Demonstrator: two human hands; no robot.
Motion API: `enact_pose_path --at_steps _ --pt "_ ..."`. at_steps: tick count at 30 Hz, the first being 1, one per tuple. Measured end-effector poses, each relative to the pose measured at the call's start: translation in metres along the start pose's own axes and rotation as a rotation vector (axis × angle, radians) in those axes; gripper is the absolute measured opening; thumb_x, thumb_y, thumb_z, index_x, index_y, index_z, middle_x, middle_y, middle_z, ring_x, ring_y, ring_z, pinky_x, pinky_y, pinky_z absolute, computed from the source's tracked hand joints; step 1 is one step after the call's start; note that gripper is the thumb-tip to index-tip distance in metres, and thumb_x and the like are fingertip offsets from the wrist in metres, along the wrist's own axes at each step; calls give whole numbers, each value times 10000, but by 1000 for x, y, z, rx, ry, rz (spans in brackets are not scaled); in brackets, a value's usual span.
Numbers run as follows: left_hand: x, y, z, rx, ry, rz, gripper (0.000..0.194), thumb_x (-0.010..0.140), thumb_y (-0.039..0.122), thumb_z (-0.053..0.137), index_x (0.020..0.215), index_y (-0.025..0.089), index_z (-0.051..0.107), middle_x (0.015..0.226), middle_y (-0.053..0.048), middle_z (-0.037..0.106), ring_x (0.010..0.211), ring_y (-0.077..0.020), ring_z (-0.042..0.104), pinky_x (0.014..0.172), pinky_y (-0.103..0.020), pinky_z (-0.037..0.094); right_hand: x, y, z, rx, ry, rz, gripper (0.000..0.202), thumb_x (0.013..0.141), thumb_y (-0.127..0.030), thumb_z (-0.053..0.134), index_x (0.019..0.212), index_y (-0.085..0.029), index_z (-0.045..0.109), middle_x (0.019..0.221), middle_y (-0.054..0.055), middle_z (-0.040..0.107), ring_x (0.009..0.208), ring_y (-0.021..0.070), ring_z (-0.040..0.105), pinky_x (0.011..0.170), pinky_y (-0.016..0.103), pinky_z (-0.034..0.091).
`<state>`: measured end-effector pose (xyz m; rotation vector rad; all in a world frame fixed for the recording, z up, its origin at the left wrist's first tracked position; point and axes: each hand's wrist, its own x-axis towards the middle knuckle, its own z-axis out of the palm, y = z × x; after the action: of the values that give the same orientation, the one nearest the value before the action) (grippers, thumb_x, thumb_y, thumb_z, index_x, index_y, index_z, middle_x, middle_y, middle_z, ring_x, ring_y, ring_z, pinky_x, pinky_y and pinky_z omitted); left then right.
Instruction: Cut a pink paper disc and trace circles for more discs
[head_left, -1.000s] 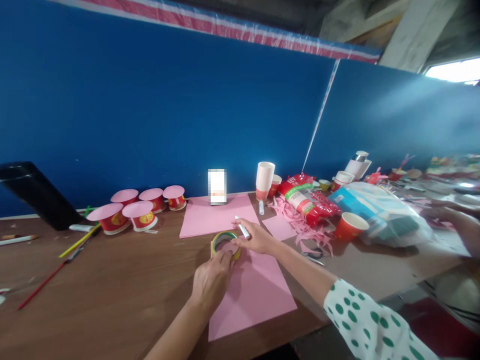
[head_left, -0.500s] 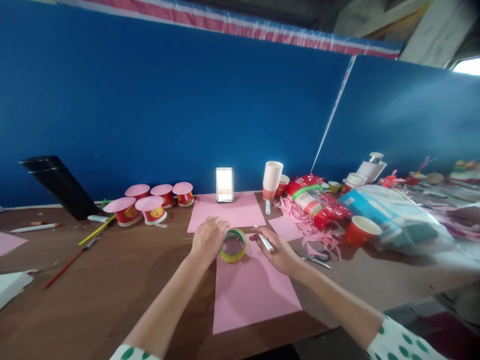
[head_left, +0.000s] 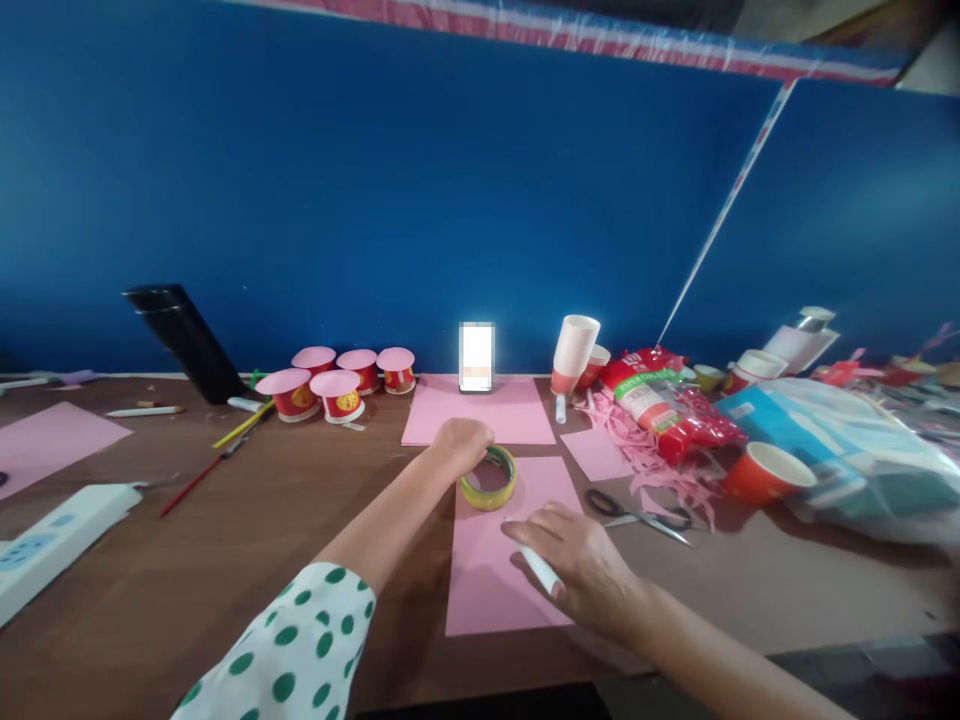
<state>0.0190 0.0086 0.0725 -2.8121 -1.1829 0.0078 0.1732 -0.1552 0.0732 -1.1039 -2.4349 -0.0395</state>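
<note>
My left hand (head_left: 460, 448) is closed at the far left rim of a yellow-green tape roll (head_left: 512, 490); its fingertips are partly hidden. The roll lies flat on a sheet of pink paper (head_left: 495, 590), near the sheet's far edge. In my right hand (head_left: 581, 560) is a white marker pen (head_left: 541, 572), held between thumb and fingers over the right part of the sheet. A pair of scissors (head_left: 645, 518) with dark handles rests just right of the sheet.
A lit phone (head_left: 477, 357) stands on more pink paper (head_left: 435, 415). Several red cups with pink tops (head_left: 337, 385) and a black bottle (head_left: 187, 340) are at left, a white power strip (head_left: 67, 545) nearer. Right are a red bag (head_left: 660, 400), pink shreds and an orange cup (head_left: 769, 475).
My view has turned slightly left. The right hand has come nearer to me, away from the tape roll, with the marker pen in it. The left hand stays at the roll.
</note>
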Motion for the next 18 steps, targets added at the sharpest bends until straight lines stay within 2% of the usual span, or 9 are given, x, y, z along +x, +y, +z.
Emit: enact_pose_path --at_steps 4,9,12,18 --pt "3 3 0 24 -36 -26 177 741 117 508 776 151 678 803 -110 685 783 -229 636 626 -286 453 12 -15 14 -115 -58 -92 134 861 -218 527 972 -156 567 771 51 608 719 165 535 642 279 400" --pt "7 4 1 23 -52 -40 153 750 165 538 810 144 677 834 -120 688 777 -220 640 642 -279 460 27 -21 39 -249 -94 -161 89 845 -190 528 921 -165 566 729 35 582 670 177 508 534 280 346" --pt "8 4 1 17 -54 -34 154 746 157 539 808 134 678 834 -126 690 775 -227 643 636 -286 463 35 -18 55 -322 -70 -196 149 832 -126 506 967 -137 568 716 39 573 656 177 504 523 285 342" --pt "10 3 2 6 -54 -27 154 745 134 533 801 123 676 803 -132 688 767 -232 648 621 -283 466 47 -9 73 -442 24 -231 174 863 -126 475 997 -100 582 722 53 584 647 171 517 546 293 381"
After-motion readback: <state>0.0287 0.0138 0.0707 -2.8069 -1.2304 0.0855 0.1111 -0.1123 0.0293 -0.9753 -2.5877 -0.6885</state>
